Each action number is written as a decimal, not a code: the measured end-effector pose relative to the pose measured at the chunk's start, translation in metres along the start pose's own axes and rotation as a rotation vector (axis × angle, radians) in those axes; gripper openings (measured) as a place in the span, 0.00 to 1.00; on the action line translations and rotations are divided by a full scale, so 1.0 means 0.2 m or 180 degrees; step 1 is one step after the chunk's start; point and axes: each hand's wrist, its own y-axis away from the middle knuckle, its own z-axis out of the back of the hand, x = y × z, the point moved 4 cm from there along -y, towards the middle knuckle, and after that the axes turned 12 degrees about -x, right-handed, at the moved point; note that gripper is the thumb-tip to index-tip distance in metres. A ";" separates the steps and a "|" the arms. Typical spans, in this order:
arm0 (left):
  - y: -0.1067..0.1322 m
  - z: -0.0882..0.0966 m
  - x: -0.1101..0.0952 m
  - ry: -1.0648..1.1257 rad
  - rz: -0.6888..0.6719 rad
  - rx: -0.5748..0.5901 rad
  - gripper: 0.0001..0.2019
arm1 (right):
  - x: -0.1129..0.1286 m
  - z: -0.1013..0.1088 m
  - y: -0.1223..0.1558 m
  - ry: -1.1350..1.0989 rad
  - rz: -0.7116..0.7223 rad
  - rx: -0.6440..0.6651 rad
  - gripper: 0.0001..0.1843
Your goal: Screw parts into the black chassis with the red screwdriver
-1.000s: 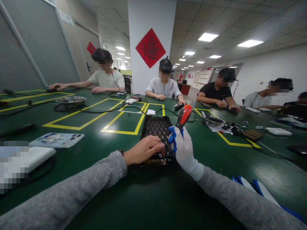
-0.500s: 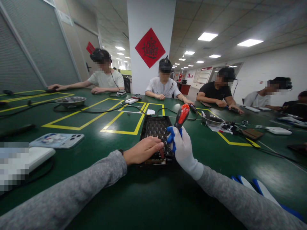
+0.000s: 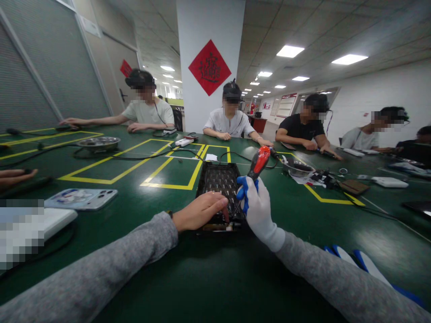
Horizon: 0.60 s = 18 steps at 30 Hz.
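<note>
My right hand [image 3: 257,208], in a white glove with blue fingers, is closed around a screwdriver [image 3: 258,162] with a red and black handle. Its handle points up and tilts right, while the shaft runs down toward the right edge of a shallow black case [image 3: 218,168]. Rows of small shiny metal pieces stand inside the case. My bare left hand [image 3: 201,210] lies across the case's near left part, fingers stretched out and one pointing down at the near end. What that fingertip touches is too small to make out.
A phone [image 3: 81,198] lies to the left. Metal bowls [image 3: 99,143] stand at left and right, with cables [image 3: 151,155] between. A spare glove [image 3: 373,267] lies at lower right. Co-workers sit across the table [image 3: 161,278]; another person's hand [image 3: 16,178] shows at the left edge.
The screwdriver's handle has tipped slightly to the right with my right hand. My left hand stays about where it was. Another person's hand has come in at the left edge.
</note>
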 end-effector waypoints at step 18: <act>0.00 0.00 0.01 0.0114 0.0056 -0.0082 0.29 | 0.00 0.01 0.00 -0.0084 -0.0050 -0.0097 0.21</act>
